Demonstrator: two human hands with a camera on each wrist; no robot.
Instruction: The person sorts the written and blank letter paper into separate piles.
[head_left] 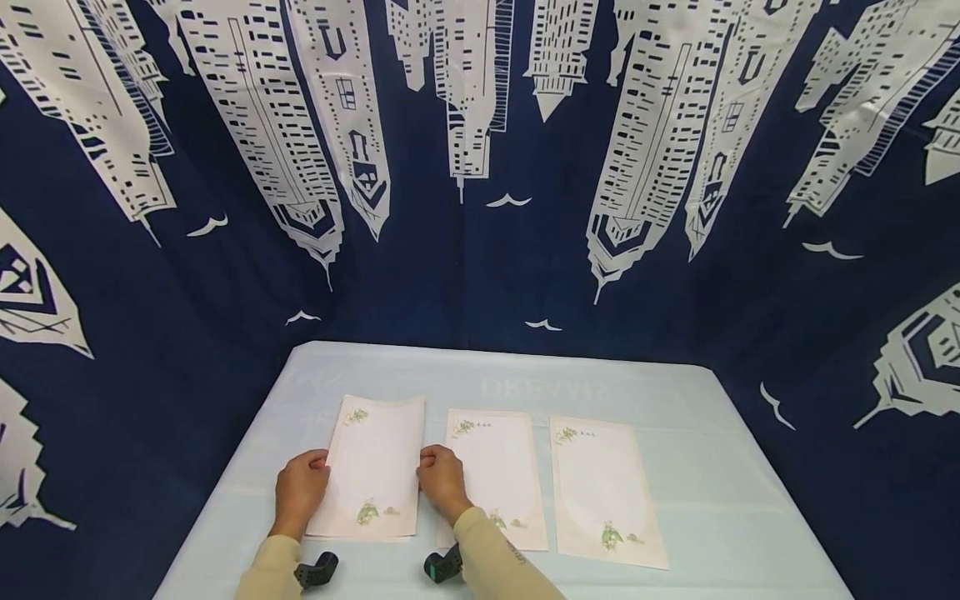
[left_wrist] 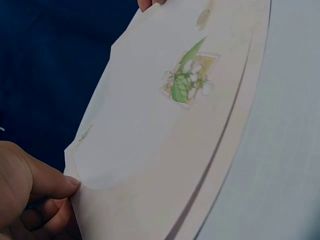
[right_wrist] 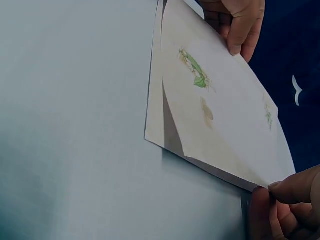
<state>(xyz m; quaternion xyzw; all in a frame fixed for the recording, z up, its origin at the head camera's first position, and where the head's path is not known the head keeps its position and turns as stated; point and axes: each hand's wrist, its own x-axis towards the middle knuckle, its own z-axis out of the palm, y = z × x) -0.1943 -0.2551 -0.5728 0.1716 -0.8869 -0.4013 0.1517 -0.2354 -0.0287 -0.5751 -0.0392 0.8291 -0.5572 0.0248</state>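
A sheet of cream paper [head_left: 375, 467] with small green plant prints lies at the left of the row, held at both long sides. My left hand [head_left: 302, 487] pinches its left edge, thumb on top. On the opposite edge my right hand [head_left: 442, 479] pinches it between thumb and fingers, as the right wrist view shows. The held sheet bows slightly, and another sheet [right_wrist: 155, 115] shows under it along the near edge. My right hand and sleeve overlap a second printed sheet [head_left: 498, 475] in the middle.
A third printed sheet [head_left: 606, 492] lies at the right of the row. All rest on a pale cloth-covered table [head_left: 720, 467]. Behind it and at the sides hangs a dark blue curtain [head_left: 457, 275] with white buildings. Black wrist devices [head_left: 318, 569] sit at both wrists.
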